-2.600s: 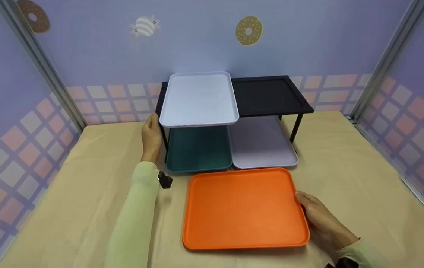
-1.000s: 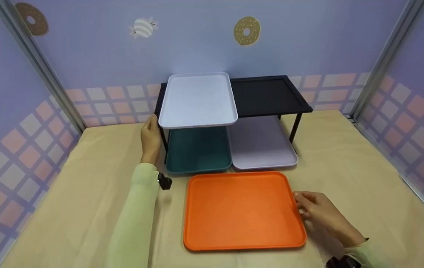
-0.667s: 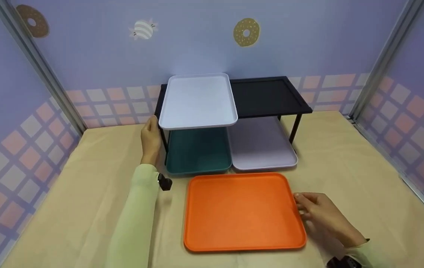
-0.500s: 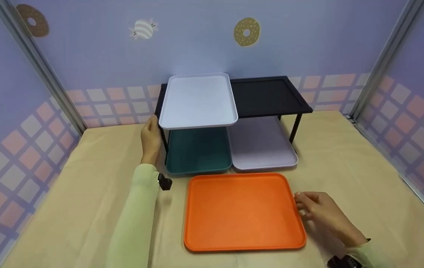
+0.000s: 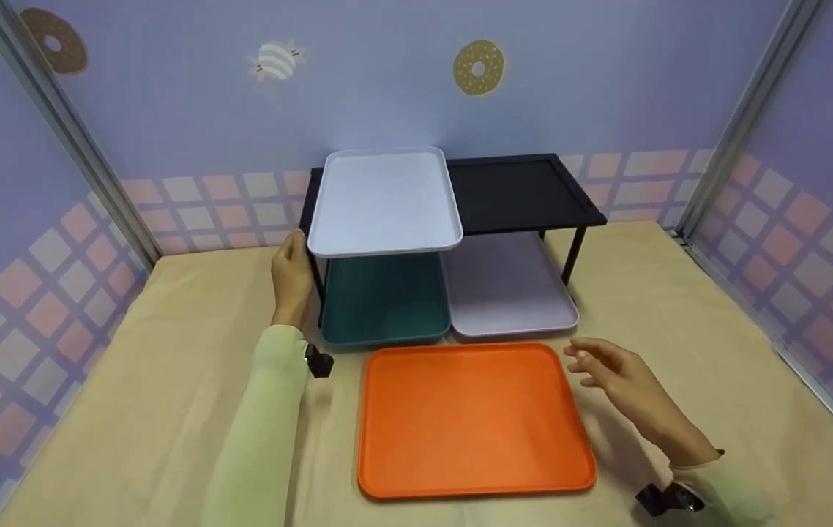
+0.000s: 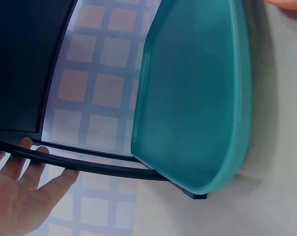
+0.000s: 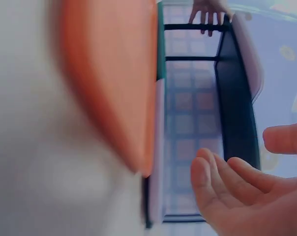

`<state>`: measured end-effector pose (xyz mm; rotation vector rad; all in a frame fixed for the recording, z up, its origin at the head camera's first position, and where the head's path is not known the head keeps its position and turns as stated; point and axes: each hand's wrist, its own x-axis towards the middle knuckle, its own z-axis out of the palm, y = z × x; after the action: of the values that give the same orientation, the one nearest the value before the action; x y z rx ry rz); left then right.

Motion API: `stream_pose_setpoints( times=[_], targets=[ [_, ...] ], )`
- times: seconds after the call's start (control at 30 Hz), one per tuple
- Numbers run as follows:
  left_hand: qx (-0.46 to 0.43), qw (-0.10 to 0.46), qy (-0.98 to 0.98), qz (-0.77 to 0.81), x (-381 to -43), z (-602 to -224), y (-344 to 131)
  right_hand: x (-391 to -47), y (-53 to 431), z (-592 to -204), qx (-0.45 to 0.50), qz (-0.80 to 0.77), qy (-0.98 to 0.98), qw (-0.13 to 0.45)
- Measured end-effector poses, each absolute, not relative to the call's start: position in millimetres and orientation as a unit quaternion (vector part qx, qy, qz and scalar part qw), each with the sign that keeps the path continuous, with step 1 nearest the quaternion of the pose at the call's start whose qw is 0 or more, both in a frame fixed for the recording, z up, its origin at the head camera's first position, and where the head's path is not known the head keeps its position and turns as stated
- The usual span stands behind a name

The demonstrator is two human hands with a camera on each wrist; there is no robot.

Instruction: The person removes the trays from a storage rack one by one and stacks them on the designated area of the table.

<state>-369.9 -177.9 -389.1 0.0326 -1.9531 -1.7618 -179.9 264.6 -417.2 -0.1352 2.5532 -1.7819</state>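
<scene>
My left hand (image 5: 292, 279) grips the left end of a black two-tier rack (image 5: 515, 194), its fingers (image 6: 36, 169) reaching past the frame bar in the left wrist view; its thumb is hidden there. My right hand (image 5: 625, 384) hovers above the right edge of an orange tray (image 5: 475, 421), fingers spread and holding nothing. The orange tray lies flat on the cloth in front of the rack. On the rack's top left sits a white tray (image 5: 387, 201). Under the top shelf lie a dark green tray (image 5: 387, 300) and a pale lilac tray (image 5: 508, 285), side by side.
A beige cloth (image 5: 680, 307) covers the table. Purple panels (image 5: 372, 88) with a checkered band enclose the back and both sides, joined by metal posts (image 5: 742, 124). The white tray juts slightly past the rack's front edge.
My right hand has let go of the orange tray's right edge and risen slightly, fingers opening. The orange tray has settled flat on the cloth. My left hand stays at the rack.
</scene>
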Motion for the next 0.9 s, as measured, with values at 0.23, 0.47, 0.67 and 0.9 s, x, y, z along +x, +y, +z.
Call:
stream_pose_setpoints(
  times=[0.23, 0.47, 0.67, 0.9],
  targets=[
    [0.023, 0.242, -0.72, -0.65, -368.3, -390.1, -171.7, -196.8, 237.3, -395.1, -0.084, -0.595, 0.799, 0.026],
    [0.036, 0.255, -0.716, -0.649, -370.3, -387.6, -163.4, -220.1, 201.7, -375.1, -0.108, -0.624, 0.772, 0.051],
    [0.038, 0.249, -0.712, -0.655, -370.5, -387.5, -157.0, -240.7, 175.5, -361.1, -0.115, -0.664, 0.736, 0.058],
    [0.048, 0.251, -0.707, -0.66, -369.8, -387.8, -153.9, -264.5, 151.0, -347.0, -0.096, -0.694, 0.709, 0.076]
  ],
)
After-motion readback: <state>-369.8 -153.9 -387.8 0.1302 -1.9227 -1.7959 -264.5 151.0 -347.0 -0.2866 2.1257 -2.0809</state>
